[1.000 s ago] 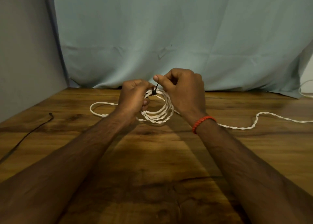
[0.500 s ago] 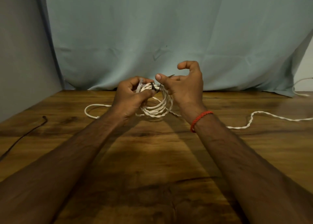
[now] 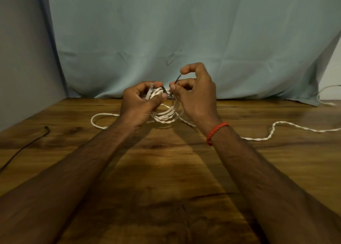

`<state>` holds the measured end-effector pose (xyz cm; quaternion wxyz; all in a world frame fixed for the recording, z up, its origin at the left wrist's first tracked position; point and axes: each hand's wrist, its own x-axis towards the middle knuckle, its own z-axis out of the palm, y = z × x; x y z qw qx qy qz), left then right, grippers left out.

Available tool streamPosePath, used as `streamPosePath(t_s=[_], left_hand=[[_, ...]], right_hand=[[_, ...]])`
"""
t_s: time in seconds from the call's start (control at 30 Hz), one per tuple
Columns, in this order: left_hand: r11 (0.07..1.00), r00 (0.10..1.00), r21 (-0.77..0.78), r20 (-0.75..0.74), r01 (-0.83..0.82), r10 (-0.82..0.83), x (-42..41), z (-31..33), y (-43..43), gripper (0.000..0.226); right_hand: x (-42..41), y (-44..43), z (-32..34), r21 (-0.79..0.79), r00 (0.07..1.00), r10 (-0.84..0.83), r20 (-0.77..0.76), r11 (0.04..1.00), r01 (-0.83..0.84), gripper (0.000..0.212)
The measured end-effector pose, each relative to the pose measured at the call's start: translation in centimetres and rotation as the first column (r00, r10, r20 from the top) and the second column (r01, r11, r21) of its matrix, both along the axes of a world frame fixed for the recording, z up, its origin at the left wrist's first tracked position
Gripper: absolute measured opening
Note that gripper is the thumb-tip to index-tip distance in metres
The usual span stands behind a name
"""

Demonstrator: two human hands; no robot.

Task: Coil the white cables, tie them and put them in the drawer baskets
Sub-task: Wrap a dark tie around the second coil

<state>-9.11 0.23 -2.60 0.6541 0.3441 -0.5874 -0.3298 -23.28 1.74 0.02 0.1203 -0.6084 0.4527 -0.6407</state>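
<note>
Near the worktop's (image 3: 166, 170) far edge, the soft, springy white coil (image 3: 166, 112) is being clamped by the left hand (image 3: 140, 103); the thin black tie (image 3: 177, 79) is being pinched by right hand (image 3: 197, 92) fingers (image 3: 173, 86).

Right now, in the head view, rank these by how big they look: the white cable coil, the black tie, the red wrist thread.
1. white cable coil, clearly largest.
2. red wrist thread and black tie: both thin and partly hidden, too close to rank.

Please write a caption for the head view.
Left hand holds the white cable coil while right hand pulls the black tie.
</note>
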Motion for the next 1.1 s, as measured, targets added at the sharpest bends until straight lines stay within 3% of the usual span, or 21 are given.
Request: streamPosePath(t_s=[0.1, 0.3, 0.37, 0.47, 0.57, 0.77, 0.97, 1.1], left_hand=[[1.000, 1.000, -0.002, 0.005, -0.012, 0.012, 0.1, 0.2, 0.0, 0.026], [0.999, 1.000, 0.035, 0.012, -0.014, 0.014, -0.1, 0.1, -0.2, 0.021], [0.999, 0.999, 0.041, 0.031, -0.025, 0.024, -0.2, 0.1, -0.3, 0.020], [0.999, 0.998, 0.030, 0.060, -0.039, 0.037, 0.0, 0.1, -0.3, 0.021], [0.998, 0.997, 0.009, 0.044, -0.068, 0.068, 0.3, 0.1, -0.6, 0.022], [0.993, 0.990, -0.053, 0.090, -0.106, 0.110, 0.5, 0.3, -1.0, 0.025], [0.988, 0.980, -0.130, 0.170, -0.085, 0.107, 0.6, 0.4, -0.7, 0.026], [0.987, 0.977, -0.155, 0.202, -0.039, 0.070, 0.5, 0.3, -0.4, 0.022]], right_hand=[[-0.1, 0.1, 0.0, 0.005, 0.997, 0.008, 0.079, 1.000, -0.008, 0.037], [-0.4, -0.1, -0.1, 0.052, 0.990, 0.037, 0.134, 0.998, -0.044, 0.016], [-0.4, -0.2, -0.2, 0.038, 0.997, 0.019, 0.078, 0.999, -0.022, 0.014], [-0.4, 0.0, -0.1, -0.034, 0.990, -0.044, -0.133, 0.999, 0.040, 0.016], [-0.6, 0.2, 0.2, -0.095, 0.933, -0.115, -0.340, 0.992, 0.088, 0.017], [-1.4, -0.1, 0.6, -0.106, 0.809, -0.124, -0.574, 0.991, 0.077, 0.013], [-1.4, -0.4, 0.4, -0.203, 0.752, -0.184, -0.633, 0.977, 0.068, 0.016], [-1.2, -0.2, 0.4, -0.211, 0.797, -0.174, -0.578, 0.976, 0.059, 0.013]])
